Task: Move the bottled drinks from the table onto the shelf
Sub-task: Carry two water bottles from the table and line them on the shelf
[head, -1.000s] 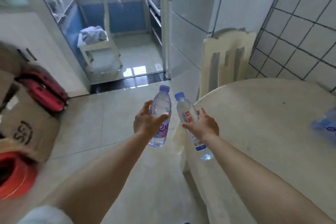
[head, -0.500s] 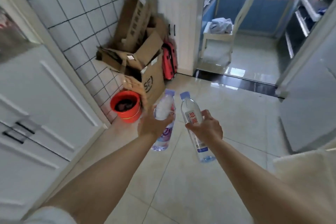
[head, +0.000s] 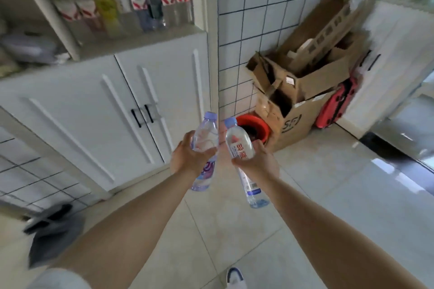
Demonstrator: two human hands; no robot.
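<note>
My left hand [head: 190, 159] grips a clear water bottle with a purple label [head: 204, 138], held upright in front of me. My right hand [head: 258, 162] grips a second clear bottle with a white label and red characters [head: 239, 145], tilted slightly to the left. Both bottles have pale blue caps and nearly touch at the top. The shelf [head: 131, 47] sits at the upper left above white cabinet doors [head: 112, 110]. A row of several bottles [head: 131, 2] stands on it. The table is out of view.
Stacked cardboard boxes [head: 303, 82] and a red bucket [head: 254, 128] stand against the tiled wall to the right of the cabinet. A red case [head: 335, 105] leans behind the boxes. A grey cloth [head: 54, 232] lies on the floor at the lower left.
The view has swung further left: the table and kitchen doorway are gone, and the cabinet with the shelf now fills the left. Both hands still hold their bottles out in front.
</note>
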